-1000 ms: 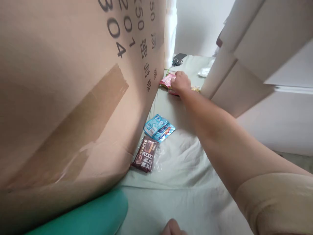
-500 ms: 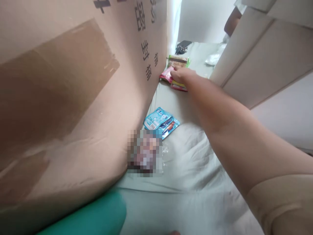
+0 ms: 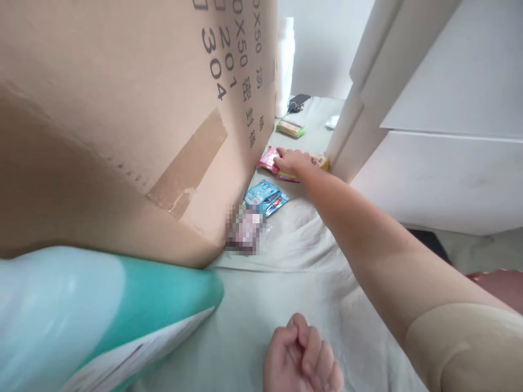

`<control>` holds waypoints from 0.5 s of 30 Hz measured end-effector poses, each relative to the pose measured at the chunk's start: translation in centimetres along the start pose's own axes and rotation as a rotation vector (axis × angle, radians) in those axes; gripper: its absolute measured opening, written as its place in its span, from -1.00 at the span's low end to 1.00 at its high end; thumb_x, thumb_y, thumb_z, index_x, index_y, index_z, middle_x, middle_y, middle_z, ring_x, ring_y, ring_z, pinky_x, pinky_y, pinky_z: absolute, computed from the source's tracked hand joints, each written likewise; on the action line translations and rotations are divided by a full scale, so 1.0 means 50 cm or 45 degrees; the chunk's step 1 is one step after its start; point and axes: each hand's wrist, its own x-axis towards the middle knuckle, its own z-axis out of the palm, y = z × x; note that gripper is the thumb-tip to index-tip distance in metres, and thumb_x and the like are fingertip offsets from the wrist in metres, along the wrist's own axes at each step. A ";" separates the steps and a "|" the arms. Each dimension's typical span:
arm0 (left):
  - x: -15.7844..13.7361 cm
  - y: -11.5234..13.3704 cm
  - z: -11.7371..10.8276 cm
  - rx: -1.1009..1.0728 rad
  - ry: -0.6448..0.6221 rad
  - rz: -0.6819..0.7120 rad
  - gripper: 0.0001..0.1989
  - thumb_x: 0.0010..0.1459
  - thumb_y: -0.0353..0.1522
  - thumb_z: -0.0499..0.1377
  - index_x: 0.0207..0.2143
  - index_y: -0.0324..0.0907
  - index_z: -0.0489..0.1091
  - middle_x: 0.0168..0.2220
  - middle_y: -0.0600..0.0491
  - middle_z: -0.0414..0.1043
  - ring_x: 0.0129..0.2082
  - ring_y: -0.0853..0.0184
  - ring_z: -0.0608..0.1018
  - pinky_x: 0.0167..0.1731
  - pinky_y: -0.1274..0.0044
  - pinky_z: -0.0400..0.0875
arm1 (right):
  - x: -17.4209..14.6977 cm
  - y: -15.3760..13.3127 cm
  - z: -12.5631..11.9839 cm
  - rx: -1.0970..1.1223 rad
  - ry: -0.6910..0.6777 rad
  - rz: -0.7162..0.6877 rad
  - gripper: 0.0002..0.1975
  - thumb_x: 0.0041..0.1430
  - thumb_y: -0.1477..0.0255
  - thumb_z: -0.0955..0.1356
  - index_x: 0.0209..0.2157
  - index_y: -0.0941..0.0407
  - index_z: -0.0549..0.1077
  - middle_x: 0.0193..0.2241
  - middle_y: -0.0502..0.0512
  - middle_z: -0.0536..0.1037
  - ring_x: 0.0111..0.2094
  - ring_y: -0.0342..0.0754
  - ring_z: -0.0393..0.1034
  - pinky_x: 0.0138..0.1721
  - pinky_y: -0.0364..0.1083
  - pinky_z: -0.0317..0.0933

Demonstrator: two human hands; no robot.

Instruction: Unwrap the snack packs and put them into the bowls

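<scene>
My right hand (image 3: 293,162) reaches far forward along the cardboard box, its fingers closed on a pink packet (image 3: 268,159). Under and beside that hand lies a yellow packet (image 3: 321,161), partly hidden by it. Nearer to me are blue packets (image 3: 261,193), overlapping one another, and a pixelated item (image 3: 246,230) whose kind I cannot make out. My left hand (image 3: 302,356) is low in the view, palm up with fingers curled in, and nothing shows in it. A green-edged packet (image 3: 291,128) lies just beyond my right hand.
A large cardboard box (image 3: 196,179) stands along the left. White drawers (image 3: 445,130) rise on the right. A teal and white bag (image 3: 163,283) lies at the lower left. Keys (image 3: 296,106) and a white bottle (image 3: 285,71) are at the far end of the pale sheet (image 3: 241,305).
My right hand has come back towards me with the pink packet, away from the green-edged packet and closer to the blue ones. My left hand has come into view, and the camera has shifted.
</scene>
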 end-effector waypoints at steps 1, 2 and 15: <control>0.003 -0.014 0.015 0.000 0.047 0.008 -0.59 -0.15 -0.32 0.31 -0.60 -0.14 0.03 -0.69 0.26 -0.20 -0.69 0.51 -0.08 -0.61 0.56 -0.15 | -0.022 -0.006 -0.001 0.001 -0.010 -0.025 -0.44 0.33 0.19 0.12 0.29 0.03 0.27 0.26 0.31 0.39 0.22 0.34 0.28 0.14 0.34 0.14; 0.006 -0.028 0.029 0.004 0.100 0.007 -0.62 -0.16 -0.35 0.29 -0.60 -0.14 0.05 -0.69 0.26 -0.19 -0.69 0.52 -0.05 -0.61 0.57 -0.14 | -0.045 -0.012 -0.003 0.002 -0.025 -0.050 -0.43 0.33 0.18 0.12 0.29 0.03 0.26 0.27 0.29 0.38 0.23 0.34 0.27 0.14 0.33 0.13; -0.007 -0.045 0.096 -0.014 -0.016 0.408 -0.76 0.12 -0.41 0.05 -0.59 -0.18 0.10 -0.64 0.21 -0.11 -0.68 0.50 0.01 -0.61 0.61 -0.05 | -0.257 -0.058 -0.009 -0.038 -0.178 -0.123 -0.39 0.30 0.17 0.11 0.31 0.07 0.22 0.25 0.32 0.38 0.25 0.34 0.21 0.16 0.37 0.11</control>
